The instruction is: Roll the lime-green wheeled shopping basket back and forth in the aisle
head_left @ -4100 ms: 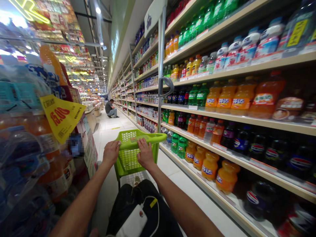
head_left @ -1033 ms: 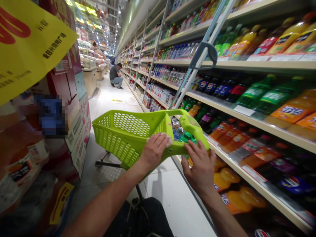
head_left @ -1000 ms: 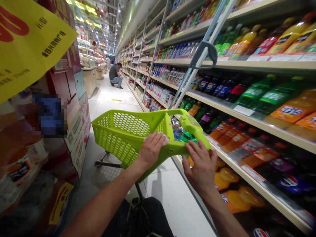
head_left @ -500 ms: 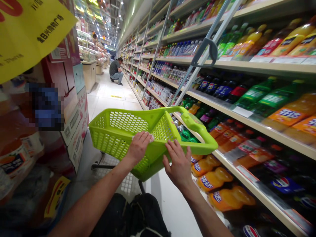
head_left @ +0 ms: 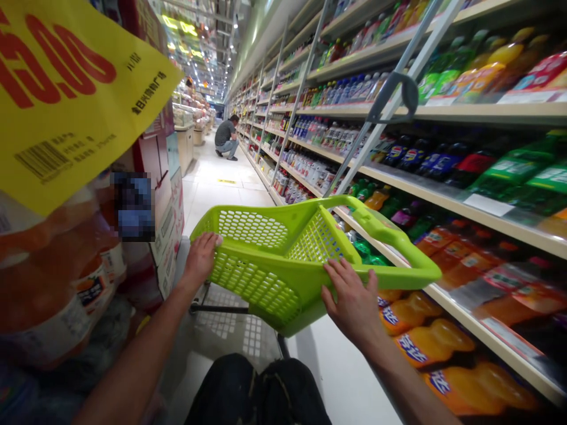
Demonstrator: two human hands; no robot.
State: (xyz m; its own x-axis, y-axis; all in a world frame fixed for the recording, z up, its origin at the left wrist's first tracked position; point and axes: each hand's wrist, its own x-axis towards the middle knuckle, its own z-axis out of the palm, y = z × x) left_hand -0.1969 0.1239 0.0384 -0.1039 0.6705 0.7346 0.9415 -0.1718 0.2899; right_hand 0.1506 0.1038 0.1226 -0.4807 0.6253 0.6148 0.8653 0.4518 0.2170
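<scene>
A lime-green plastic shopping cart (head_left: 274, 254) stands in front of my knees, its basket wall full of holes. My left hand (head_left: 202, 257) is closed at the near rim toward the cart's left end, with a small whitish wad like a tissue (head_left: 218, 239) at the fingertips, mostly hidden. Farther right along the same rim is my right hand (head_left: 349, 298), its fingers hooked over the edge and its thumb against the outer side. The cart's handle (head_left: 390, 230) lies to the right, beside the shelf. Inside the basket, a slotted green panel (head_left: 316, 236) slopes across.
Shelves (head_left: 487, 215) of soda bottles run along the right, close to the cart. Stacked cartons (head_left: 153, 153) and a yellow price sign (head_left: 80, 88) crowd the left. A person (head_left: 227, 139) squats farther down the white-tiled aisle (head_left: 212, 189).
My left hand has slid left along the rim, from near the middle toward the end. My right hand stays at about the same spot on the cart. The view has shifted left.
</scene>
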